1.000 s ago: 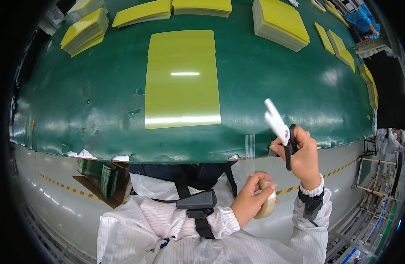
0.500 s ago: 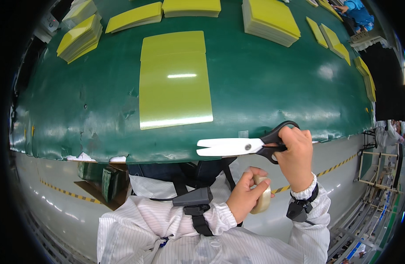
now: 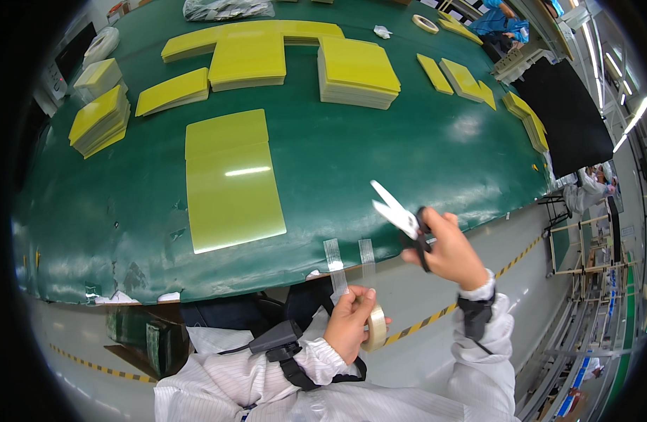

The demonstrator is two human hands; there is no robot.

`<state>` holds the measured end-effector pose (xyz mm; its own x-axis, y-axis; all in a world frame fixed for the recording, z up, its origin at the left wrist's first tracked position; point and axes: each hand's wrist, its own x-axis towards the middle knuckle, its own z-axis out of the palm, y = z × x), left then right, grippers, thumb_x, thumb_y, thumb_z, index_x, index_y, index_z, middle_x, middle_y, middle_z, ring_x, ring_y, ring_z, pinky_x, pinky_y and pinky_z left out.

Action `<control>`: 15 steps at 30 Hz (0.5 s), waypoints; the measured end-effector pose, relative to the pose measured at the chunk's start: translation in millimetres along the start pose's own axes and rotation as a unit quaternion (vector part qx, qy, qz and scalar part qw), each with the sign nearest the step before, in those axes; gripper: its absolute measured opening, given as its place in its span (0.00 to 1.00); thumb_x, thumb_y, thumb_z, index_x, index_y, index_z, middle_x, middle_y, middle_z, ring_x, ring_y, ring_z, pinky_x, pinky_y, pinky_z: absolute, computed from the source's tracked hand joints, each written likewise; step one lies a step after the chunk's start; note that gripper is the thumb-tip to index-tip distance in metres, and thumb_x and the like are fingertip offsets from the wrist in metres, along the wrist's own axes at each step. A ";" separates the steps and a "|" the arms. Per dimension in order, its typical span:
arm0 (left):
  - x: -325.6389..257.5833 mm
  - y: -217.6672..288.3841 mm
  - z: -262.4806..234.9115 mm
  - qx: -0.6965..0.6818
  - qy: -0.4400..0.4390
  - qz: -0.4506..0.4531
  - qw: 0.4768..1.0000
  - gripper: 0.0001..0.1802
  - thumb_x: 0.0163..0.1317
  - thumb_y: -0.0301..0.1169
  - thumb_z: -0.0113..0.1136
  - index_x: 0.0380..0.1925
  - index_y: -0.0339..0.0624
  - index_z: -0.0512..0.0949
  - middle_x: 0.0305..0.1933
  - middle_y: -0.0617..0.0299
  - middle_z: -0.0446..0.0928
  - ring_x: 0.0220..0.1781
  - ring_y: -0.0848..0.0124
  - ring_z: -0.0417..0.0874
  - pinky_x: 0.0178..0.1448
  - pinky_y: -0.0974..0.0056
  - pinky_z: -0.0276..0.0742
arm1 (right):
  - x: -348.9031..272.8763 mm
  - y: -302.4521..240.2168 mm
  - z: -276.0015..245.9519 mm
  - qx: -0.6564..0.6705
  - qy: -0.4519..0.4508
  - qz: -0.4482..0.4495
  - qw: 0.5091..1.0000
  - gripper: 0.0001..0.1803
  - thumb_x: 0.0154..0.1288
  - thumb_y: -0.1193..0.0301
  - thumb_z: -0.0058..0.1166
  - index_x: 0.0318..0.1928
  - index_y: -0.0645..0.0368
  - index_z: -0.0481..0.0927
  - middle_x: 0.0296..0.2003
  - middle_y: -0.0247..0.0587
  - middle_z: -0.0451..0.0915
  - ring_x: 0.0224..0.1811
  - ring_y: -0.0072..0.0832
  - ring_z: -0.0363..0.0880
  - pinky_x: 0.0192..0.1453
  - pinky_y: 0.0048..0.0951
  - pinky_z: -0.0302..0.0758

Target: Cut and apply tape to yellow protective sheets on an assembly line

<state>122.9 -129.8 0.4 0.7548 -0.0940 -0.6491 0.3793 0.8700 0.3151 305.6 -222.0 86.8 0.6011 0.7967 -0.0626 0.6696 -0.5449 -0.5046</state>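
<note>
Head view: left hand [image 3: 348,325] fingers pinch a tape roll [image 3: 376,328] below the green table [image 3: 408,155] edge; right hand [image 3: 450,250] fingers grip scissors [image 3: 399,214], blades parted, above the edge.

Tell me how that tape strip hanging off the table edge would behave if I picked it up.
The strip looks thin and clear, so probably floppy and very light. It clings to the table edge, so likely sticky and apt to curl onto itself. The left hand holds the roll.
</note>
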 end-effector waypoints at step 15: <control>2.0 -3.3 -6.5 0.028 -0.006 0.015 0.999 0.13 0.69 0.42 0.51 0.45 0.48 0.65 0.38 0.64 0.71 0.37 0.67 0.81 0.43 0.59 0.79 | -34.8 36.8 -70.6 -0.025 -0.380 0.128 0.916 0.32 0.45 0.48 0.70 0.30 0.66 0.75 0.15 0.42 0.71 0.16 0.33 0.69 0.22 0.31 0.64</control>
<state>119.7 -129.7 -6.4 0.7718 -0.0747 -0.6315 0.3857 0.8445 0.3715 340.1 -288.3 131.2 0.2766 0.5821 -0.7646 0.5791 -0.7359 -0.3507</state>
